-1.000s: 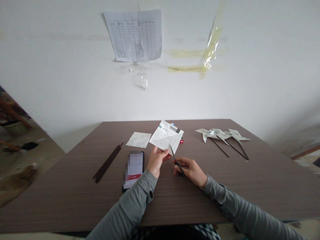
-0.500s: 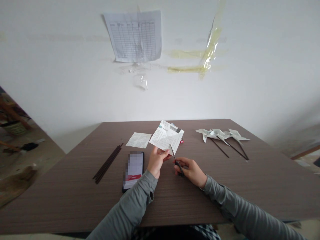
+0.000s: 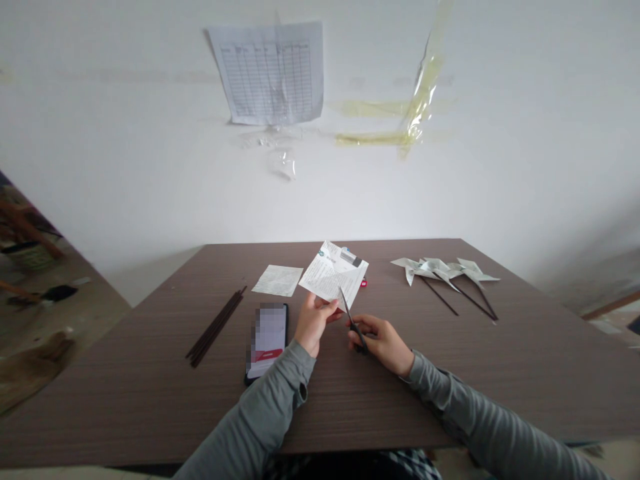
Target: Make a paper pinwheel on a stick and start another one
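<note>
A square of printed paper (image 3: 330, 272) is pinched at its near edge by my left hand (image 3: 314, 323), raised above the table. My right hand (image 3: 383, 343) is closed around the handles of a pair of dark scissors (image 3: 356, 328). Their blades reach up over the paper's near corner, pointing toward its middle; whether they are cutting at this instant I cannot tell. Behind the paper, a small red object (image 3: 364, 283) is mostly hidden. Left of my left hand, a second printed paper square (image 3: 277, 280) lies flat on the table.
A phone (image 3: 267, 343) lies left of my left forearm. Farther left is a bundle of thin dark sticks (image 3: 217, 327). Several paper pinwheels (image 3: 433, 268) on dark sticks rest at the right. The brown table (image 3: 150, 400) meets a white wall with a taped sheet (image 3: 273, 73).
</note>
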### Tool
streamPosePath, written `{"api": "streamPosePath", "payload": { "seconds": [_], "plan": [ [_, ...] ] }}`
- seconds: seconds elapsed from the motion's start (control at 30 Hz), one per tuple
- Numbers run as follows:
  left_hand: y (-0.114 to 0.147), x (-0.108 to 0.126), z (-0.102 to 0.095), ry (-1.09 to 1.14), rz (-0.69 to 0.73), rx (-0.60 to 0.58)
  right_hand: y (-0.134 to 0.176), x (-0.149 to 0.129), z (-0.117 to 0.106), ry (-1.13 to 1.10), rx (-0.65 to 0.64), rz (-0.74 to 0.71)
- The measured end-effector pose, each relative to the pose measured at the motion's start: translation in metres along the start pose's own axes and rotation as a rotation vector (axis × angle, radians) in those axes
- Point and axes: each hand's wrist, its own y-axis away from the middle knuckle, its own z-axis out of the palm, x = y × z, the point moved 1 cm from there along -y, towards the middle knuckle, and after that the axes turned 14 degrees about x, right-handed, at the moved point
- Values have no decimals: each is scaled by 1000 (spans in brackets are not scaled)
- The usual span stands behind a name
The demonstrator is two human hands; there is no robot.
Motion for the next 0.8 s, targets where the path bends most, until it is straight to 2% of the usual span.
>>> {"api": "streamPosePath", "payload": {
  "seconds": [0.4,0.8],
  "plan": [
    [2,-1,1,-38,-13,-8,-2,2,1,-19,-5,7],
    [2,-4,-1,-38,12,-9,-2,-2,0,39,49,-12]
  ]
}}
